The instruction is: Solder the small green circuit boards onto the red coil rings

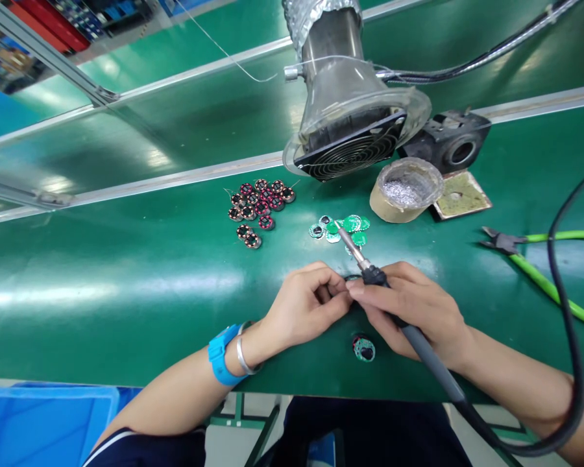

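My right hand (418, 311) is closed round a soldering iron (431, 360), whose metal tip points up and away over the bench. With its fingers pinched, my left hand (309, 305) holds a small round part (354, 277), mostly hidden behind the fingertips; my right fingertips meet it too. Just below the hands lies a round green circuit board on a coil (364, 348). Several loose green circuit boards (352, 224) are scattered beyond the iron's tip. Farther left sits a group of copper-wound coil rings (261, 207), some reddish.
A fume extractor hood (355, 139) hangs over the back. Behind the boards stand a tub of metal shavings (406, 188), a black iron stand (450, 143) and a square pad (462, 194). Green-handled cutters (535, 259) lie right, near the iron's cable (559, 279). A blue bin (48, 421) is lower left.
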{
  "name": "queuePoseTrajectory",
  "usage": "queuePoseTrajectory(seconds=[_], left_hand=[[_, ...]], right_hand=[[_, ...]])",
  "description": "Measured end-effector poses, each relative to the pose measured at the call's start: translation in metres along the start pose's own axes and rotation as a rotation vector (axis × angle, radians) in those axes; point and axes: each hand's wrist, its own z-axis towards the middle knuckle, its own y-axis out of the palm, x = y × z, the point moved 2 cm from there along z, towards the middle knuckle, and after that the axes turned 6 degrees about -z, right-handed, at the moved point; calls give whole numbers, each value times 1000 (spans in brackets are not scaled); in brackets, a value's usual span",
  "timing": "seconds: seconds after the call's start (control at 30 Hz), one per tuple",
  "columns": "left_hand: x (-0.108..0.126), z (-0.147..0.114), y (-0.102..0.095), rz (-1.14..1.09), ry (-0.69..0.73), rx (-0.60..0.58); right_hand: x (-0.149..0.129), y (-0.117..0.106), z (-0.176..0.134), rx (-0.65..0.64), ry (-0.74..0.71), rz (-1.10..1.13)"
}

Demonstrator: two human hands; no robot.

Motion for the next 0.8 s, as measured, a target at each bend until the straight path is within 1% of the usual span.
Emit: queuePoseTrajectory(seconds=[0.07,0.27,0.57,0.67,0.8], left_hand=[[0,0,0,-3,-13,3],[2,-2,-4,-47,-79,17],[1,-3,-5,6,-70,15],[0,-3,-4,5,-77,21],[-1,-3,-3,-17,-103,24]], right_hand=[[0,-1,-1,-19,-25,6],[0,-2,4,-23,-13,-55],[0,0,5,-60,8,-15],[-1,-8,7,-15,33,1],[-8,-27,9,56,128,-55]])
